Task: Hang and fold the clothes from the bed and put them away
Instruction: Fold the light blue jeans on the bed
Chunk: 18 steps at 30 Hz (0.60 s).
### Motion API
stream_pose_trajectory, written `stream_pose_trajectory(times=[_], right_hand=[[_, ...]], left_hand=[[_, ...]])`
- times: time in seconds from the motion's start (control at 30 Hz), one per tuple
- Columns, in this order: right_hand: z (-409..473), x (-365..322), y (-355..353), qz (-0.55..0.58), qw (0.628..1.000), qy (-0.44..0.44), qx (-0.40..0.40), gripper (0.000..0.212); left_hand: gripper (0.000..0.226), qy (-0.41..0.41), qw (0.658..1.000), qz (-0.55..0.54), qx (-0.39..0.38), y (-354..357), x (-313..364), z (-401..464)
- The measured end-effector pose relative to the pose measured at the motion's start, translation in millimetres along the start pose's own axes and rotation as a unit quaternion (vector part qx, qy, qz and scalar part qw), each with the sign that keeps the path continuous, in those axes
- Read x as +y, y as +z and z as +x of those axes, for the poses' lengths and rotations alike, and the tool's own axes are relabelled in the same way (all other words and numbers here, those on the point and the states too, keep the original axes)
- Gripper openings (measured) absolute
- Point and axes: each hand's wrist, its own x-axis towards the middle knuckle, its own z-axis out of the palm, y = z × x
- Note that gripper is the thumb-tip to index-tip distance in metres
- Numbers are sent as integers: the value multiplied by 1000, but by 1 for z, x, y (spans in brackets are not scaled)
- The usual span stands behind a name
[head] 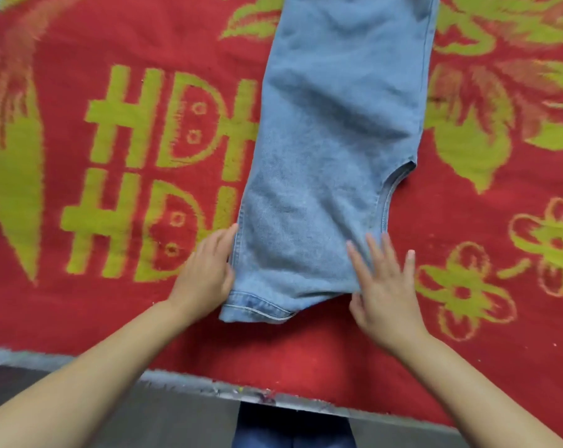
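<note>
With two hands [205, 273] flat, one jeans [335, 150].

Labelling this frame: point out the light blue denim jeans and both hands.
light blue denim jeans [331, 150]: head view, mid leg.
left hand [205, 276]: head view, back.
right hand [385, 286]: head view, back.

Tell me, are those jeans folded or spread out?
Folded lengthwise: the jeans lie as one leg-wide strip, crotch seam exposed at the right edge, on the red blanket.
</note>
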Motion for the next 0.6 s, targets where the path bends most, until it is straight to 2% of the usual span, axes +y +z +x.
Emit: stream_pose_trajectory(times=[0.03,0.1,0.2,0.27,0.33,0.4,0.53,0.6], right_hand=[[-1,-5,3,-37,998,-51,-32,107],[4,-11,10,-89,987,-95,-98,108],[23,-10,17,-105,981,-63,-152,95],[35,-6,22,-98,984,-61,-136,73],[40,-3,22,-91,985,-66,-133,58],[41,0,21,-76,982,-72,-154,56],[42,8,4,-61,965,-105,-233,71],[32,8,-15,-37,952,-134,-273,77]], left_hand=[[73,96,991,90,-13,-5,-6,3],[77,240,937,239,-86,-13,-14,15],[70,357,867,317,-143,-12,-18,40],[66,395,833,343,-178,-12,-15,54],[70,403,833,323,-197,-7,-14,61],[79,382,846,301,-217,-4,-14,59],[83,344,875,213,-266,-20,-7,53],[78,340,873,146,-318,-27,0,41]])
